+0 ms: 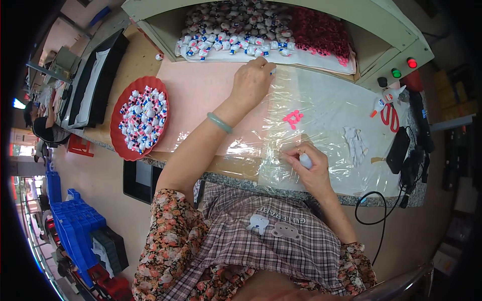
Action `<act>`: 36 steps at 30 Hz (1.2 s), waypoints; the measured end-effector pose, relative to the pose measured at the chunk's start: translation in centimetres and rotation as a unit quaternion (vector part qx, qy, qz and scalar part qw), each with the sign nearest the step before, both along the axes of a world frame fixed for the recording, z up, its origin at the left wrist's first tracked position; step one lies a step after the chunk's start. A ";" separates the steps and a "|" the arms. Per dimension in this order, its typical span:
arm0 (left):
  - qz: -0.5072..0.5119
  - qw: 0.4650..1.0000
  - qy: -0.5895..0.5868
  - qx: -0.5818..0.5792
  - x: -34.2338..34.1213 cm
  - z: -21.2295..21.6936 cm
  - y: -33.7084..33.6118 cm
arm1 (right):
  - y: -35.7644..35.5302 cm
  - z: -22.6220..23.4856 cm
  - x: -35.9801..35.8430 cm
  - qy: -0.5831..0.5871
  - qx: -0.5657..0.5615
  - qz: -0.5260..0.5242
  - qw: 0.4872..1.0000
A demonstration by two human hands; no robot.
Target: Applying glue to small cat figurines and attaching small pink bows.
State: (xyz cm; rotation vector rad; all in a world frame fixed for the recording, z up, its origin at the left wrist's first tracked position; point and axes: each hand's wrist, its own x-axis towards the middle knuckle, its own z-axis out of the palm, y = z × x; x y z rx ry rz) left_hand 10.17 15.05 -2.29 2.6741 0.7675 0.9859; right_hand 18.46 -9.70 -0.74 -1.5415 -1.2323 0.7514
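My left hand [253, 83] reaches to the front of an open-fronted green cabinet, its fingers closed on a small white-and-blue figure [272, 71] that shows only in part. Just beyond it lie many white figures [236, 42] with blue and pink parts, on a white cloth. My right hand [311, 168], low over the plastic-covered table, is wrapped round a pale bottle-like thing [306, 160]; most of it is hidden by the fingers. Several small bright pink pieces [292, 118] lie on the plastic sheet between my hands.
Left stands a red scalloped bowl [116, 125] full of small figures. Dark red and pink pieces [321, 35] fill the cabinet's right side. At right are red-handled scissors [389, 118], a white-nozzled bottle [396, 94], crumpled white gloves [355, 145] and a black cable [384, 215].
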 end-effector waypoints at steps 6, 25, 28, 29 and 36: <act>0.059 0.997 0.042 -0.009 1.4 -0.8 0.7 | -0.3 0.0 0.0 -0.016 0.006 0.004 1.000; -0.217 0.470 -0.338 -0.786 -9.1 2.1 -13.0 | -0.6 2.3 1.5 0.205 0.093 0.008 0.974; -0.209 0.468 -0.348 -0.785 -9.7 1.8 -13.8 | -0.9 2.6 1.0 0.236 0.091 -0.033 0.967; -0.200 0.483 -0.345 -0.780 -9.9 1.8 -14.0 | -1.0 2.6 0.9 0.259 0.090 -0.055 0.960; -0.192 0.535 -0.343 -0.748 -10.3 1.8 -14.8 | -0.9 3.3 0.1 0.152 0.142 -0.088 0.974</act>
